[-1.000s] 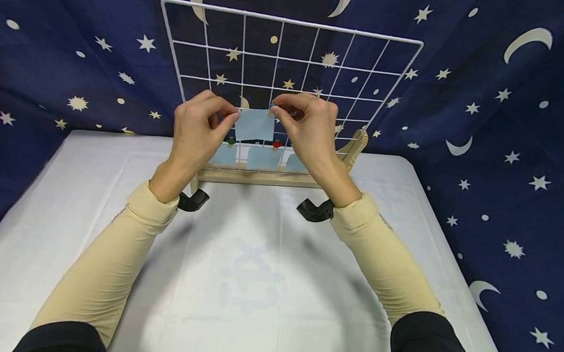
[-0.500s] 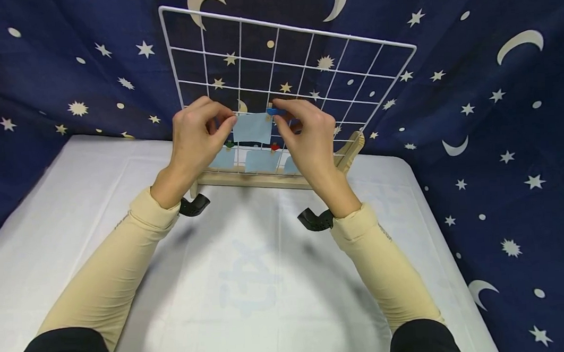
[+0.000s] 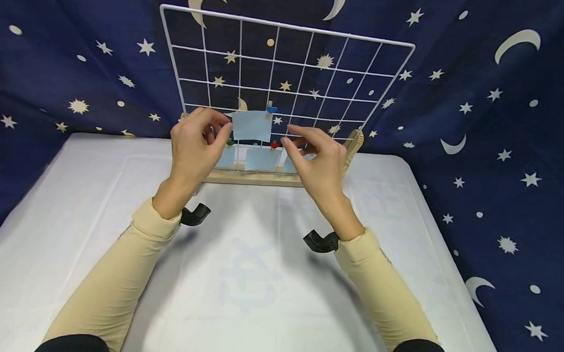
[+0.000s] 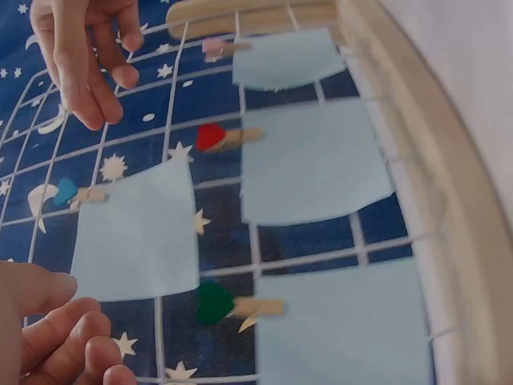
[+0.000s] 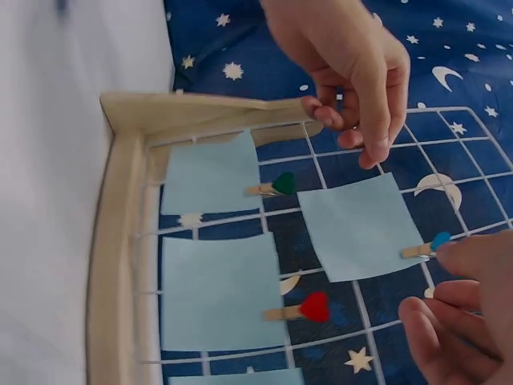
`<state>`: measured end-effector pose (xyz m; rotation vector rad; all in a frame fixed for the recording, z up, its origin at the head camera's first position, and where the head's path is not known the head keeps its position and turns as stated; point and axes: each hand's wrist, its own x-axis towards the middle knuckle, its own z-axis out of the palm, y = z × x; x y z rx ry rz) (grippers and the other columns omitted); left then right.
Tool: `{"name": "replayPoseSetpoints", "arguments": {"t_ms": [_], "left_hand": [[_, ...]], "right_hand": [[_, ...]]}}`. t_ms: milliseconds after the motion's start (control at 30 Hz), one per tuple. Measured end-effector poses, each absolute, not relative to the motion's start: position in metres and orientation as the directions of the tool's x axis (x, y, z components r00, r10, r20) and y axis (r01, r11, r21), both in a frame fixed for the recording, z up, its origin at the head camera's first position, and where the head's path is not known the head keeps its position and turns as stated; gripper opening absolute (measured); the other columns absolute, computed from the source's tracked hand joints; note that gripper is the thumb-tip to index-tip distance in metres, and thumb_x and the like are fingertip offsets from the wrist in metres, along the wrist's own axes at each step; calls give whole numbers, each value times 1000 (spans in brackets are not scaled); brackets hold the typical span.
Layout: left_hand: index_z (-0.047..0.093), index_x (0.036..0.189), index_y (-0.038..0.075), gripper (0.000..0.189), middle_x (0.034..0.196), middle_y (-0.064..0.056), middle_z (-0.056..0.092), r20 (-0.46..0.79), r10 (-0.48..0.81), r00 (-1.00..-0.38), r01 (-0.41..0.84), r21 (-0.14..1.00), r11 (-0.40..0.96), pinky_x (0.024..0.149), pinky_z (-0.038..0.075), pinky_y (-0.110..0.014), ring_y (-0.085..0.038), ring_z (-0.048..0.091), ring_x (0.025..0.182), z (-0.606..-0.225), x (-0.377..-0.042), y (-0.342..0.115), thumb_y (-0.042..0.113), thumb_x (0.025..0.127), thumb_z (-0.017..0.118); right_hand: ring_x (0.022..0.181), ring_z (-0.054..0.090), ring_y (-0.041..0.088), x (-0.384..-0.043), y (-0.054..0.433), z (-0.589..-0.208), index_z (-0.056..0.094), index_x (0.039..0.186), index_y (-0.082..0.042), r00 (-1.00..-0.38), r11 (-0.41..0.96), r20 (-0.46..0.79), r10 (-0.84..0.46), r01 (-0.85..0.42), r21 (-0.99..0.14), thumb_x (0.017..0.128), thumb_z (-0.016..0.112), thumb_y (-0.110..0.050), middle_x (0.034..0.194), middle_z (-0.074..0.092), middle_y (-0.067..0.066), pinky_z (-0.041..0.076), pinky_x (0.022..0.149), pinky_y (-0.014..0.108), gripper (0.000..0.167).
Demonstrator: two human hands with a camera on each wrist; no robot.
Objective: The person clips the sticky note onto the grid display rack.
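A light blue paper (image 3: 252, 126) hangs on the white wire grid (image 3: 287, 24), held at its upper right corner by a clothespin with a blue heart (image 3: 271, 109). My left hand (image 3: 195, 143) is close to the paper's left edge, fingers loosely bent; in the right wrist view its fingertips appear just off the paper. To the lower right of the clothespin, my right hand (image 3: 320, 160) has thumb and fingers apart and holds nothing. Below hang more blue papers (image 5: 220, 293), pinned by clothespins with a green heart (image 4: 215, 302), a red heart (image 4: 211, 136) and a pink heart (image 4: 214, 48).
A wooden base (image 3: 255, 177) supports the grid on a white-covered table (image 3: 248, 263). Behind rises a dark blue cloth (image 3: 481, 133) with moons and stars. Black wrist mounts (image 3: 321, 242) stick out under both wrists.
My right hand has let go of the blue-heart clothespin and moved down and right. My left hand has drawn slightly away from the paper's edge. The paper stays on the grid.
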<state>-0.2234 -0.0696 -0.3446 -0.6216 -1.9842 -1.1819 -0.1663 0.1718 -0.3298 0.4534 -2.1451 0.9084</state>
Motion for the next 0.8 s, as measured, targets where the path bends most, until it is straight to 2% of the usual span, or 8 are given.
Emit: {"name": "replayPoseSetpoints", "arguments": {"t_ms": [233, 300, 467, 533, 667, 800], "left_hand": [[78, 92, 4, 4, 75, -9, 65, 748, 82, -659, 698, 566, 439, 59, 35, -21, -16, 53, 58, -364, -215, -60, 7, 93, 76], [78, 93, 4, 6, 75, -8, 65, 733, 90, -674, 688, 578, 439, 59, 35, -23, -16, 53, 58, -369, -212, -59, 9, 93, 76], [78, 92, 5, 8, 75, -7, 64, 689, 95, -718, 647, 611, 457, 59, 35, -28, -15, 52, 57, -382, -207, -63, 13, 94, 78], [78, 92, 5, 8, 76, -7, 65, 664, 99, -741, 625, 628, 464, 60, 36, -29, -16, 52, 58, -387, -205, -65, 13, 94, 78], [78, 92, 5, 8, 77, -7, 66, 611, 99, -785, 577, 663, 477, 63, 38, -30, -18, 54, 60, -398, -199, -70, 13, 93, 78], [79, 90, 6, 7, 76, -6, 66, 568, 86, -819, 527, 682, 507, 64, 39, -32, -19, 56, 62, -410, -193, -76, 13, 93, 79]], "right_hand": [[84, 76, 24, -157, 184, -350, 80, 116, -3, -717, 670, 697, -5, -519, -530, 96, 79, -19, 102, 79, 14, 62, 72, 39, 26], [82, 77, 26, -154, 188, -357, 81, 114, -3, -724, 677, 689, -8, -512, -529, 96, 80, -19, 100, 80, 14, 62, 79, 42, 24], [83, 77, 27, -146, 197, -376, 82, 110, -5, -737, 694, 676, -19, -497, -522, 95, 81, -20, 97, 81, 12, 60, 86, 43, 22], [84, 76, 26, -143, 200, -382, 83, 107, -7, -736, 698, 677, -9, -489, -523, 95, 80, -21, 96, 81, 9, 60, 80, 42, 18], [85, 76, 22, -135, 209, -393, 85, 103, -11, -734, 696, 679, 19, -477, -536, 95, 80, -20, 96, 82, 4, 58, 79, 43, 13], [83, 75, 20, -123, 220, -404, 85, 99, -12, -743, 710, 669, 35, -453, -540, 94, 81, -19, 93, 82, 2, 56, 77, 36, 10]]}}
